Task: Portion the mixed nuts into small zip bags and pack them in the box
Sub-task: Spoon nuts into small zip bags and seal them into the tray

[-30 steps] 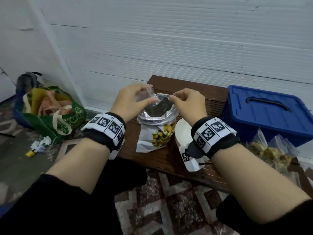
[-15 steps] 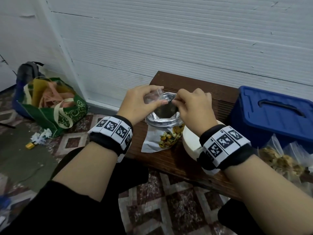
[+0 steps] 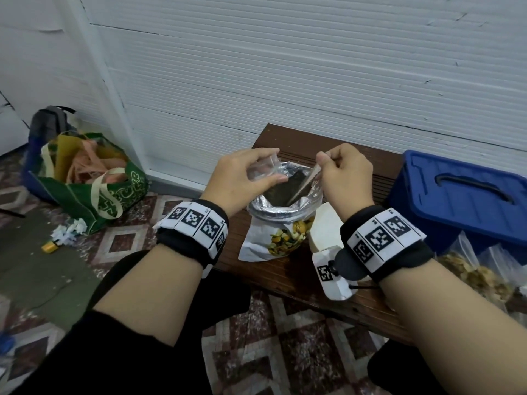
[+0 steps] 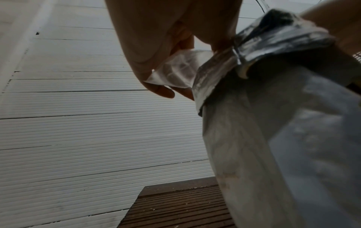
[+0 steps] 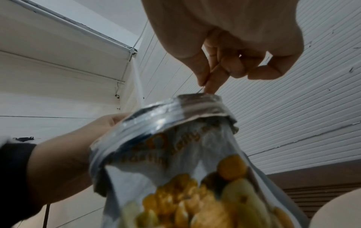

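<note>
Two hands are up over the nut pouch point(image 3: 281, 223), and between them stretches one small zip bag point(image 3: 263, 169) of clear, crinkly film. Left hand point(image 3: 242, 178) has its thumb and fingers pinched on one side of that film; in the left wrist view the plastic point(image 4: 175, 71) bunches in soft translucent folds under the curled fingers point(image 4: 156, 86). Right hand point(image 3: 346, 178) is closed in a loose fist, thumb and forefinger nipped tight on the opposite edge; the right wrist view shows a thin sliver of film caught between those two fingertips point(image 5: 207, 81), the other fingers curled in behind.

Below them the pouch stands upright on the dark brown slatted table point(image 3: 288, 269). Its top is rolled down into a thick, shiny foil collar around a dark round mouth, and its white front carries a glossy print of yellow and green nuts point(image 5: 195, 200). Just beside it on the right sits a smooth white rounded container point(image 3: 325, 226). Further right, the blue plastic box point(image 3: 456, 198), lid on, with a recessed dark handle. In front of the box lie clear filled bags point(image 3: 473, 269) of brownish nuts, lumpy and creased. Off on the tiled floor, a green woven shopping bag point(image 3: 94, 183).
</note>
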Motion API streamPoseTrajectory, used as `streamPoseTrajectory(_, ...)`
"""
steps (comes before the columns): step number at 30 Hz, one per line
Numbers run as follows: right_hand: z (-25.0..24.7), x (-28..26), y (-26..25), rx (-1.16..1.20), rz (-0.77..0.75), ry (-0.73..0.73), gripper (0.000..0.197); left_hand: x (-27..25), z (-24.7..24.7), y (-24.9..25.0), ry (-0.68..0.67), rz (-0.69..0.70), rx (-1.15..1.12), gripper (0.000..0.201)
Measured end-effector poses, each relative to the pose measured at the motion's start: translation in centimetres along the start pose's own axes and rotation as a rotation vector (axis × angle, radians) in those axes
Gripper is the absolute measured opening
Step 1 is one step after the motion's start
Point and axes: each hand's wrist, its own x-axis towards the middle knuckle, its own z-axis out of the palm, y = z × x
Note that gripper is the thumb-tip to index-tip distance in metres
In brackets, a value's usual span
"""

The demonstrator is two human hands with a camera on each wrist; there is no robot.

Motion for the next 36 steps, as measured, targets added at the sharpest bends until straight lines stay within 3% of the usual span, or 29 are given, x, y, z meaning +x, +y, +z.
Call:
streamPoseTrajectory(12,-2.8,2.6,0.3,0.026,0.159,0.18,0.016,-0.3,-1.0,0.4,0.008,-0.067,-0.06,0.054)
streamPoseTrajectory(17,-4.2,3.9,0.2,0.038,0.186,0.211,0.032,-0.4,-1.5,0.6,0.005,-0.054,-0.069,0.052)
streamPoseTrajectory(25,-5.7,5.3,-1.5,0.048,0.148,0.281,0.036,-0.4,-1.2,0.6,-0.02,-0.04,-0.055,0.059)
streamPoseTrajectory(31,-4.8,5.2,-2.7,0.046,0.101,0.257,0.029,-0.1,-0.4,1.1,-0.044,-0.026,-0.019,0.056)
streamPoseTrajectory(36,-3.4,3.5,-3.9,0.157,-0.034,0.193,0.02,-0.1,0.4,1.6,-0.048,-0.019,-0.04,0.067)
